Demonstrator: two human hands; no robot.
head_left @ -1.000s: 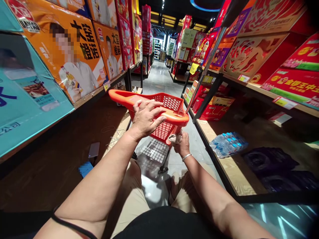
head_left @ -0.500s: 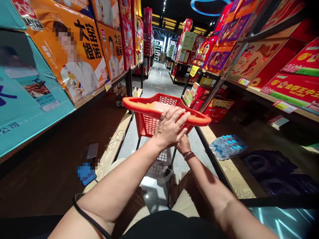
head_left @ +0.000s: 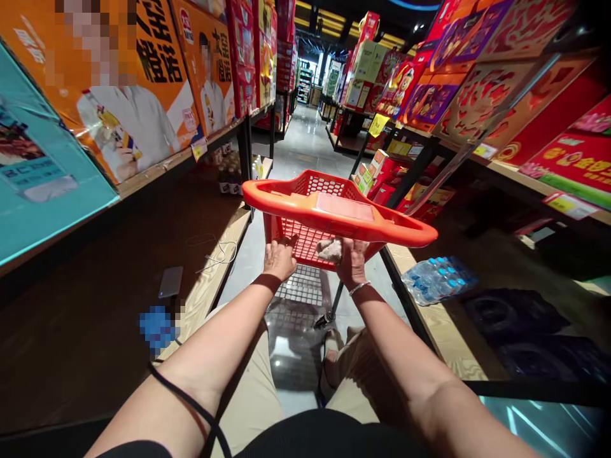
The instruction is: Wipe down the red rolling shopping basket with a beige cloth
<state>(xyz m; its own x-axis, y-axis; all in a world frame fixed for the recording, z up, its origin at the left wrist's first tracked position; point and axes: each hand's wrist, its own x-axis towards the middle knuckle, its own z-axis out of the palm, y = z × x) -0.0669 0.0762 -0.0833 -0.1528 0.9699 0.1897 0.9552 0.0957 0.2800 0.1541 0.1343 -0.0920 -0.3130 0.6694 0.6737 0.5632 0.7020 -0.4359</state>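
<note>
A red plastic shopping cart (head_left: 329, 219) stands in front of me, its wide loop handle over a mesh basket. At the near mesh wall, below the handle's left part, my left hand (head_left: 279, 259) has its fingers curled against the cart. My right hand (head_left: 352, 262) is at the same wall further right, closed on a crumpled greyish-white cloth (head_left: 329, 250) that lies against the mesh. The fingertips of both hands are partly hidden.
Shelves line both sides of the aisle. Orange boxes (head_left: 128, 95) stand on the left, red gift boxes (head_left: 573, 162) on the right. Low on the right lies a pack of water bottles (head_left: 436, 280); low on the left, a pale power bank (head_left: 170, 282) and a thin cable.
My left hand has moved from over my right hand at the handle down and left to the mesh. The cloth in my right hand now shows. The view has tipped and shifted slightly.
</note>
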